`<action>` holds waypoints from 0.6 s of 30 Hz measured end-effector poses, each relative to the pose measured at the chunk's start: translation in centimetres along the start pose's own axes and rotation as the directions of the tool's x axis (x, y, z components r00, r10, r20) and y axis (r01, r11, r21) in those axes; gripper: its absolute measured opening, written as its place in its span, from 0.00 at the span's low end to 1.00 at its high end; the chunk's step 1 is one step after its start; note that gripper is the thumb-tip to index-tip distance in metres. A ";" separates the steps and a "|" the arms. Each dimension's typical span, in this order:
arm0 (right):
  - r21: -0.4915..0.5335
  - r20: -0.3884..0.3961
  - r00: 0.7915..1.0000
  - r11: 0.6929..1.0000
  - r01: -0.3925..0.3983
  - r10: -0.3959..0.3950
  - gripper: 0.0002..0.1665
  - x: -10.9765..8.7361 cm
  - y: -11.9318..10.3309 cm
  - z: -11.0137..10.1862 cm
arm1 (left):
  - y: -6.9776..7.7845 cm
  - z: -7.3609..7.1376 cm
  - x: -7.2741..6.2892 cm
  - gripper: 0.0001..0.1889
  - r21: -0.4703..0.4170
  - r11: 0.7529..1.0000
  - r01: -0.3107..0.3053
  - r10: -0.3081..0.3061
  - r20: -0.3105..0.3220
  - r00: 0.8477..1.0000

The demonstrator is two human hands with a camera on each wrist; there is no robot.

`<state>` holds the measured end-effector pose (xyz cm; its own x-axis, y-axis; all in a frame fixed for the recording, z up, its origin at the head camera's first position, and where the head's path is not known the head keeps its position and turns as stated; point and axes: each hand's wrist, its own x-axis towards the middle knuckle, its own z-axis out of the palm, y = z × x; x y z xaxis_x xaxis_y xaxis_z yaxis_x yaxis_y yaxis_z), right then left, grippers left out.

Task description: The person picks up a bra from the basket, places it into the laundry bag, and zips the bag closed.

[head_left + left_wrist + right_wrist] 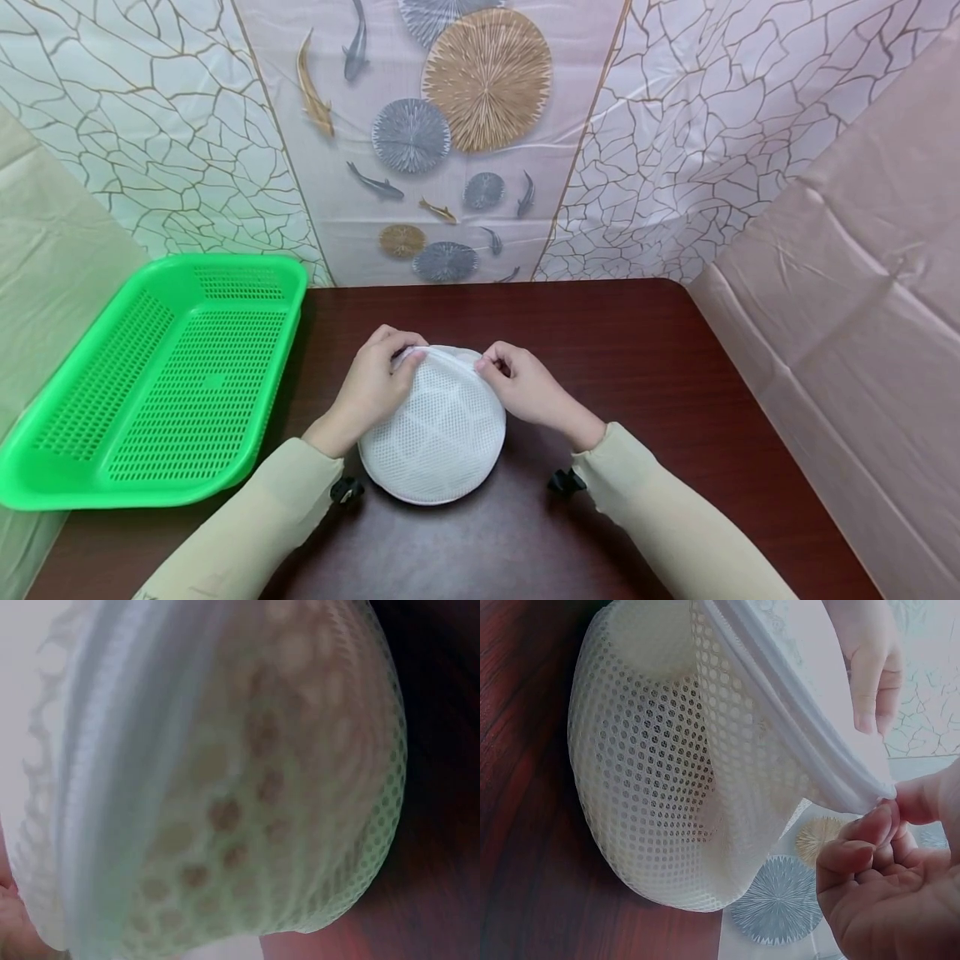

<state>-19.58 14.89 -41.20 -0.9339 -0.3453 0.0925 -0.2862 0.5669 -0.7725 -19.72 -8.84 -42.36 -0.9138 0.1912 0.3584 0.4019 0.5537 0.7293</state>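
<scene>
Behind the work place hangs a smooth, shiny wall covering (487, 75), printed in the middle with grey and golden round leaves and fishes, and at both sides with thin golden cracks on white. In front of it is a table of dark reddish-brown, wood-like surface (600, 342). At the table's left side there is a bright green plastic basket, rectangular with rounded corners (213, 379), whose floor and walls are full of small slots.

Near the middle of the table, between the two hands, is a round white mesh bag (435, 442), its broad face turned up to the head camera. Through the net some paler bands can be seen. A white zipper band (112, 750) runs along its upper part.

The left hand (371, 379) grasps the upper left edge of the bag, with the thumb on the near side. The right hand (528, 387) pinches the upper right end of the band between thumb and forefinger, while the other fingers are bent inward; whether a zipper slider is between these fingertips, I cannot tell. In the right wrist view the band is stretched in a line towards this pinch.

Both arms wear pale cream sleeves (675, 521), and beside each cuff a small black object (566, 482) is visible.
</scene>
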 end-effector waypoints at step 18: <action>0.049 0.004 1.000 0.999 0.002 -0.002 0.08 0.1 -0.3 0.5 | 1.8 0.5 0.4 0.07 0.136 0.982 -0.132 0.109 0.161 0.981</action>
<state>-19.48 14.27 -41.25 -0.9325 -0.3493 0.0914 -0.2768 0.5292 -0.8021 -19.39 -7.31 -41.21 -0.8620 0.3785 0.3373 0.5068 0.6285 0.5900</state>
